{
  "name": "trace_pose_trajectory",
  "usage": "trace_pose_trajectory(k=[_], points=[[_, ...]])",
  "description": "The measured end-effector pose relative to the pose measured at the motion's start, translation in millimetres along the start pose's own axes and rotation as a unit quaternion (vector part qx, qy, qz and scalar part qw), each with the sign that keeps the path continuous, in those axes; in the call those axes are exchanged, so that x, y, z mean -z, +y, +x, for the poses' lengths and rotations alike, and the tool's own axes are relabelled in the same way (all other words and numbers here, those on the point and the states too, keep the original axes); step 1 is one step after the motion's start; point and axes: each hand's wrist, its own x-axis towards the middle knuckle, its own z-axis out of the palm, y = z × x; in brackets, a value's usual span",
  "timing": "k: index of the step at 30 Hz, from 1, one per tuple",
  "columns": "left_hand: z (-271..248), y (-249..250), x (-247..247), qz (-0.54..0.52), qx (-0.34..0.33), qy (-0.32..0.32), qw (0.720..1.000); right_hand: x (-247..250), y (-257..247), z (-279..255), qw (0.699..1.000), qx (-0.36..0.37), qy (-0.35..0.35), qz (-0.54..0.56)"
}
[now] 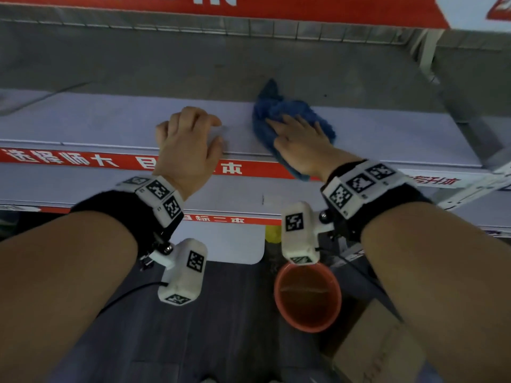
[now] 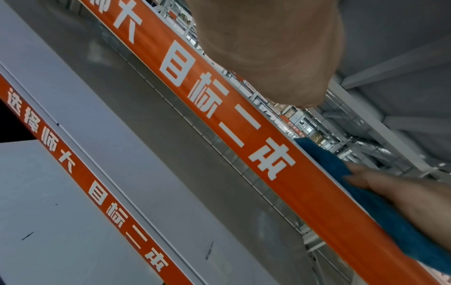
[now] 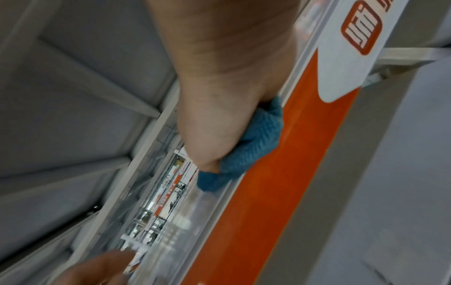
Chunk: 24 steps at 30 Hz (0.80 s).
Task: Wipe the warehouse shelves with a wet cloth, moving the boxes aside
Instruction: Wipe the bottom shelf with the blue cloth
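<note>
pressing down on the blue cloth [image 1: 279,114], my right hand [image 1: 300,146] lies flat on it with fingers straight and slightly spread, palm over the near half of the bunched fabric. the cloth sits on the grey shelf [image 1: 96,120], right of centre, and its near corner hangs over the front edge onto the red label strip [image 1: 83,158] with white characters. the right wrist view shows the heel of that hand on the cloth [image 3: 253,146] at the edge; i cannot tell there how the fingers lie.

my left hand [image 1: 188,136] rests on the same shelf, left of the cloth and apart from it. its fingers are loosely curled with the tips on the surface and the thumb at the front edge; it holds nothing. in the left wrist view only the base of this hand [image 2: 268,48] shows, with the right hand [image 2: 402,192] and the cloth [image 2: 380,208] further along the strip.

a lower shelf [image 1: 235,194] with its own red strip lies below and nearer. on the dark floor an orange bucket [image 1: 308,295] stands below my right wrist, and a cardboard box [image 1: 378,352] sits just right of it. the far part of the upper shelf is darker grey than the near part.
</note>
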Motion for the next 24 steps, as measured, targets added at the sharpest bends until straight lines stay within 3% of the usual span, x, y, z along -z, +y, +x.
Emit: trace_pose_trajectory(k=[2,6,8,17,20,24], points=[[2.9,-6.0,2.7,0.007,0.009,0.008,1.000,5.9,19.9,3.7,0.999,-0.040,0.013,0.012],[4.1,-30.9,11.3,0.020,0.025,0.016,0.999,15.0,40.6,11.2,0.965,-0.186,0.157,0.103],[4.3,-39.5,13.5,0.020,0.030,0.020,0.999,18.7,41.9,16.1,0.948,-0.234,0.195,0.090],[29.8,-59.6,21.9,0.016,0.037,0.050,0.998,20.6,28.9,82.0,0.981,-0.193,0.015,0.014],[42.7,-60.4,20.0,0.007,0.052,0.043,0.998,24.7,16.0,94.8,0.979,-0.202,-0.012,0.017],[56.4,-61.5,12.9,-0.006,0.052,0.032,0.998,27.8,-2.1,106.5,0.987,-0.159,-0.026,0.018]])
